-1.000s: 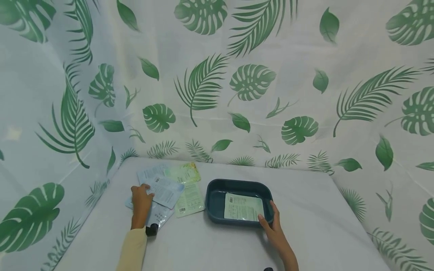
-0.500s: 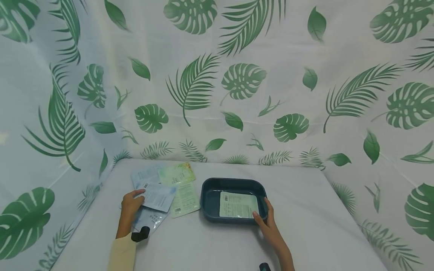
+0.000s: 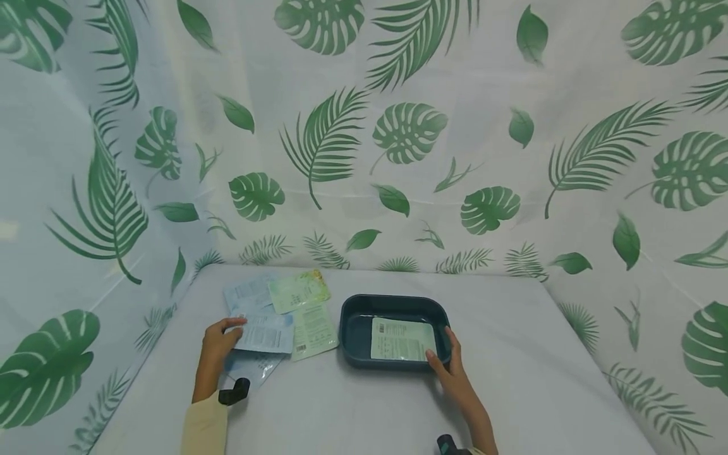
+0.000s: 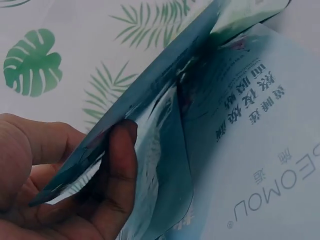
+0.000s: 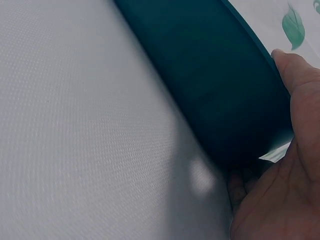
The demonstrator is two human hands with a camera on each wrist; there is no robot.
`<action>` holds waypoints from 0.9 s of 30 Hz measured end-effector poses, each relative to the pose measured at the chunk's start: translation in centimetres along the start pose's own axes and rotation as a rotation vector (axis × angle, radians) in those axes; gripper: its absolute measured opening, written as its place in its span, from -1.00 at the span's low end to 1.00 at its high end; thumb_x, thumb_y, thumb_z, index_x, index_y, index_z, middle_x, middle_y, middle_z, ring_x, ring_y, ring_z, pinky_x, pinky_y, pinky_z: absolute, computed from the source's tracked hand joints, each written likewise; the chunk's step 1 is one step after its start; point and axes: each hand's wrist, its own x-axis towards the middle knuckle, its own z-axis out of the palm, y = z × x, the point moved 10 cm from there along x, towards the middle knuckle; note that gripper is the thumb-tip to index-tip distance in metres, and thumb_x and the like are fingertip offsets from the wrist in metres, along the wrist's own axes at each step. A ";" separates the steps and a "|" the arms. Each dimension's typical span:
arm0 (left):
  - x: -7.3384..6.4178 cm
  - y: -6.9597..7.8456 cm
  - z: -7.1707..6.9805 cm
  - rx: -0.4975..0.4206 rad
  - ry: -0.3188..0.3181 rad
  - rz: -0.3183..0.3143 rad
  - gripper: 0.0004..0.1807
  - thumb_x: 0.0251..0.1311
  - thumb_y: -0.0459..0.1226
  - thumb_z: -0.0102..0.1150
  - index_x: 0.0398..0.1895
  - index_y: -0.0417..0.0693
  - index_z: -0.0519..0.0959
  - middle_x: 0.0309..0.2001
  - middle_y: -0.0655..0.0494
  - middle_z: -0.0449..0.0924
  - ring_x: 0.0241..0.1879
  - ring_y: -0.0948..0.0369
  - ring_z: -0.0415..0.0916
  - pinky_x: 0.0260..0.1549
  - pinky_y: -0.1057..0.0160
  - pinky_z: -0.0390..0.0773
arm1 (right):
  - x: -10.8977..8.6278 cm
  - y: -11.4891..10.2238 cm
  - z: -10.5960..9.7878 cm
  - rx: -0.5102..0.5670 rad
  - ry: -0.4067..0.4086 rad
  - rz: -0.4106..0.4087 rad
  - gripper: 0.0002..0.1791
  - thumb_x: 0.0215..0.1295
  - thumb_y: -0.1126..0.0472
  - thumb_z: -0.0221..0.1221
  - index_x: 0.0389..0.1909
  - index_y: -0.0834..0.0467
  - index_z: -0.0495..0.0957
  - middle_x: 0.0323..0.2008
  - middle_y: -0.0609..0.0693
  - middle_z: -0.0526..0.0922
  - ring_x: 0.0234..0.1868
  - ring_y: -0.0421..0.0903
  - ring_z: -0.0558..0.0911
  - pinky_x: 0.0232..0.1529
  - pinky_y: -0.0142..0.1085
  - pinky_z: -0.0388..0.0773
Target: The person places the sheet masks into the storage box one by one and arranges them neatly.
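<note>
My left hand (image 3: 218, 341) pinches the left edge of a pale blue face mask packet (image 3: 267, 333). In the left wrist view this packet (image 4: 137, 107) stands tilted up, thumb and fingers on opposite faces. Another blue packet (image 4: 265, 160) lies beneath it. A dark teal tray (image 3: 355, 365) sits to the right, holding a light green packet (image 3: 400, 339). My right hand (image 3: 457, 374) grips the tray's near right corner. The right wrist view shows the thumb over the rim and the other fingers around the outside (image 5: 210, 85), partly hidden.
Behind the held packet lie another blue packet (image 3: 247, 294) and a yellow-green packet (image 3: 298, 291). A green packet (image 3: 314, 330) lies between the pile and the tray. The white table (image 3: 352, 417) meets a leaf-patterned curtain (image 3: 341, 208) at the back and sides.
From resting over the packet's left part, my left hand has come to pinch its edge; the packet has been lifted and turned slightly. The right hand stays on the tray. The head view has shifted slightly.
</note>
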 end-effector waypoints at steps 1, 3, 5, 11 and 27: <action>0.0 0.0 0.1 0.000 -0.025 -0.006 -0.58 0.33 -0.31 -0.09 0.19 -0.27 0.50 0.35 -0.31 0.30 0.07 -0.05 0.36 -0.29 0.31 0.42 | 0.0 0.0 0.0 0.001 0.001 0.002 -0.11 0.45 -0.16 -0.01 0.55 -0.13 -0.37 0.56 0.24 -0.36 0.53 0.34 -0.29 0.38 0.36 -0.25; 0.0 0.0 0.3 -0.014 -0.067 -0.022 -0.56 0.34 -0.32 -0.15 0.22 -0.28 0.48 0.34 -0.29 0.31 0.08 -0.03 0.36 -0.21 0.26 0.41 | 0.1 -0.1 0.0 0.004 0.000 -0.001 -0.11 0.45 -0.16 -0.01 0.55 -0.13 -0.36 0.56 0.25 -0.36 0.53 0.35 -0.29 0.37 0.37 -0.25; -0.1 -0.3 0.4 -0.034 -0.089 -0.041 -0.56 0.38 -0.29 -0.14 0.24 -0.30 0.46 0.32 -0.29 0.33 0.09 -0.01 0.39 -0.14 0.22 0.44 | 0.1 -0.3 0.0 0.003 -0.004 -0.006 -0.11 0.45 -0.15 -0.01 0.55 -0.12 -0.36 0.55 0.26 -0.36 0.53 0.36 -0.29 0.37 0.37 -0.25; -0.5 -1.2 1.0 -0.100 -0.092 -0.057 -0.47 0.37 -0.16 0.11 0.27 -0.34 0.40 0.39 -0.28 0.25 -0.06 0.15 0.53 -0.21 0.31 0.54 | 0.0 -0.3 -0.1 -0.002 -0.005 -0.011 -0.10 0.45 -0.12 0.00 0.55 -0.08 -0.37 0.56 0.25 -0.36 0.53 0.35 -0.29 0.38 0.36 -0.24; -1.0 -0.7 2.2 -0.258 -0.069 -0.035 -0.56 0.35 -0.31 0.11 0.27 -0.24 0.45 0.44 -0.18 0.20 0.04 0.13 0.44 -0.26 0.43 0.51 | -0.1 0.0 -0.2 -0.001 -0.012 0.008 -0.09 0.44 -0.15 0.00 0.55 -0.11 -0.38 0.56 0.22 -0.37 0.54 0.32 -0.30 0.39 0.35 -0.26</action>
